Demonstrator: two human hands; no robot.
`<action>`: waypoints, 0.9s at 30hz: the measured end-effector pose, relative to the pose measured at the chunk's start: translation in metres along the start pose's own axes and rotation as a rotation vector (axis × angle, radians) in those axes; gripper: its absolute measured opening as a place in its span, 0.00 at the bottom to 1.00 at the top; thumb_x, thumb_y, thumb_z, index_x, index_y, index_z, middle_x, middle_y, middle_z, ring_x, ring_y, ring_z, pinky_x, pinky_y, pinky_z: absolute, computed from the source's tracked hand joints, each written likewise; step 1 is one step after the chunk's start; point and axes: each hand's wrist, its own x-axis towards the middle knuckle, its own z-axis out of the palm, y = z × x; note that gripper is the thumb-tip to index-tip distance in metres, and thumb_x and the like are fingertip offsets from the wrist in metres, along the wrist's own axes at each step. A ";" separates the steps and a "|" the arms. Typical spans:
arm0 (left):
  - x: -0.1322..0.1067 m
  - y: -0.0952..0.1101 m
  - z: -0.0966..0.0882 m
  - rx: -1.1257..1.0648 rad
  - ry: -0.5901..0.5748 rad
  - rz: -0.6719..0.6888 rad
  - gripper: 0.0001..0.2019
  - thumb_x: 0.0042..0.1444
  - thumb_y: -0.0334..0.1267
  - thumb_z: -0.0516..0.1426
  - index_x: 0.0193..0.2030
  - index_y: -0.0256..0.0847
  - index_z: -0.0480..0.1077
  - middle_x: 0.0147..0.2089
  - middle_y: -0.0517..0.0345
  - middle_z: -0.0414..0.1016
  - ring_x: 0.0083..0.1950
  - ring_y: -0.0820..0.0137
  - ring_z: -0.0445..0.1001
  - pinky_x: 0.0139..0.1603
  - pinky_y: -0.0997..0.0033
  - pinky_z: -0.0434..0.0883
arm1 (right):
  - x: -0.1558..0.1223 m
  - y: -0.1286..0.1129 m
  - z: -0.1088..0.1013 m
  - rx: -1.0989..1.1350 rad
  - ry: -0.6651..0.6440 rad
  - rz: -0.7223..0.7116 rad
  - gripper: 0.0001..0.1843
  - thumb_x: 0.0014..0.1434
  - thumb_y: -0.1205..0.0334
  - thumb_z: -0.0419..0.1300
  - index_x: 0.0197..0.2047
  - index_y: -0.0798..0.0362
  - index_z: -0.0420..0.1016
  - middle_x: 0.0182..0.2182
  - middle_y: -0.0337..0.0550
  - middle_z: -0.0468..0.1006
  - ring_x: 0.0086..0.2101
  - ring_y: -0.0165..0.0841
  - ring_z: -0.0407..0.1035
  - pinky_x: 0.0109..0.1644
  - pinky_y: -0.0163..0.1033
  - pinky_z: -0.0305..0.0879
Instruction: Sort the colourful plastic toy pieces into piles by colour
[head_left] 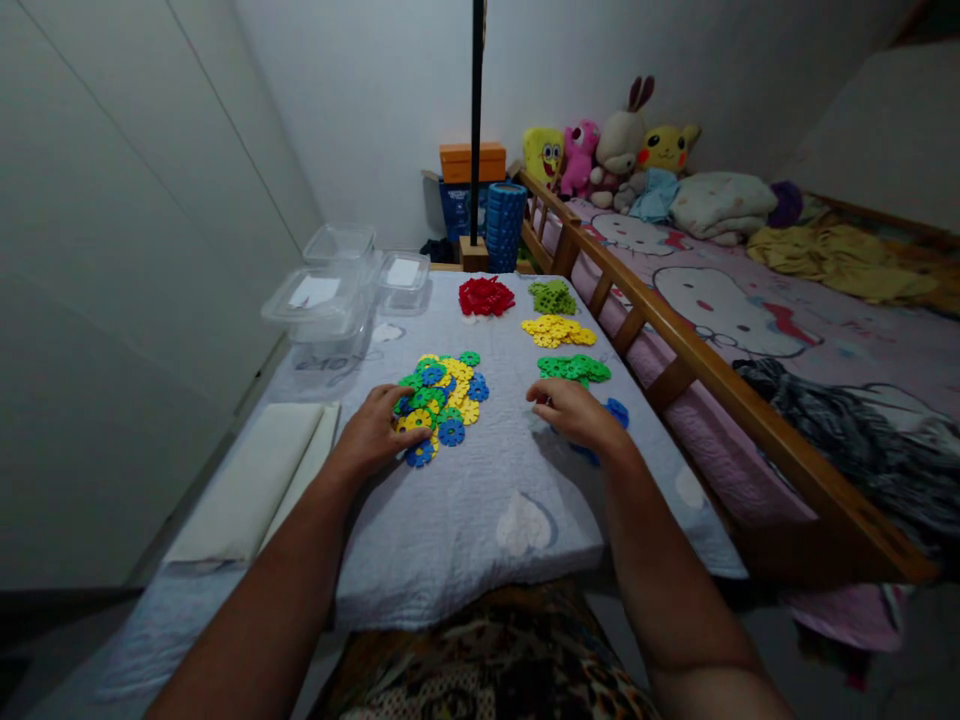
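A mixed pile of blue, green and yellow snowflake pieces (444, 392) lies on the grey cloth-covered table (465, 500). My left hand (375, 432) rests at the pile's near-left edge, its fingers curled on the pieces. Over a small blue pile (616, 410) my right hand (577, 415) lies palm down with fingers bent; what is under them is hidden. Sorted piles run along the right side: dark green (574, 368), yellow (558, 331), light green (553, 297) and red (486, 296).
Clear plastic containers (330, 300) stand at the table's far left, a folded white cloth (255, 480) at the near left. A black pole (475, 130) rises behind the table. A wooden bed rail (720, 380) runs along the right, with plush toys (615, 150) beyond.
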 end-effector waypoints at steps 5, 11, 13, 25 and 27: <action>-0.001 0.003 0.001 -0.025 -0.012 -0.020 0.32 0.48 0.51 0.67 0.60 0.45 0.70 0.62 0.49 0.68 0.55 0.57 0.75 0.54 0.56 0.76 | 0.032 -0.041 0.052 -0.107 -0.034 -0.151 0.10 0.61 0.69 0.62 0.44 0.53 0.82 0.42 0.50 0.78 0.45 0.39 0.70 0.52 0.42 0.64; -0.001 0.006 0.002 -0.022 -0.008 -0.011 0.31 0.49 0.50 0.67 0.60 0.46 0.70 0.62 0.50 0.68 0.56 0.57 0.75 0.56 0.56 0.75 | 0.030 -0.062 0.085 -0.100 0.064 -0.222 0.14 0.63 0.59 0.65 0.50 0.55 0.79 0.47 0.52 0.73 0.49 0.42 0.66 0.57 0.47 0.63; -0.001 0.007 0.003 -0.016 0.002 0.002 0.30 0.49 0.49 0.67 0.60 0.45 0.70 0.62 0.50 0.69 0.57 0.56 0.74 0.58 0.55 0.74 | 0.027 -0.064 0.088 -0.100 0.055 -0.244 0.17 0.61 0.58 0.68 0.51 0.55 0.78 0.47 0.52 0.72 0.49 0.42 0.65 0.57 0.47 0.64; -0.002 0.005 0.003 -0.066 -0.004 -0.001 0.30 0.49 0.50 0.66 0.60 0.46 0.71 0.62 0.50 0.68 0.55 0.58 0.75 0.54 0.56 0.76 | 0.027 -0.062 0.092 0.044 0.030 -0.217 0.10 0.55 0.69 0.68 0.40 0.52 0.73 0.40 0.43 0.74 0.42 0.36 0.66 0.49 0.40 0.62; -0.002 0.001 0.001 -0.097 -0.023 -0.003 0.32 0.48 0.49 0.67 0.61 0.47 0.70 0.64 0.50 0.66 0.55 0.57 0.75 0.54 0.55 0.77 | 0.026 -0.060 0.085 0.122 -0.005 -0.170 0.07 0.56 0.70 0.65 0.37 0.52 0.72 0.36 0.40 0.75 0.38 0.34 0.66 0.45 0.37 0.61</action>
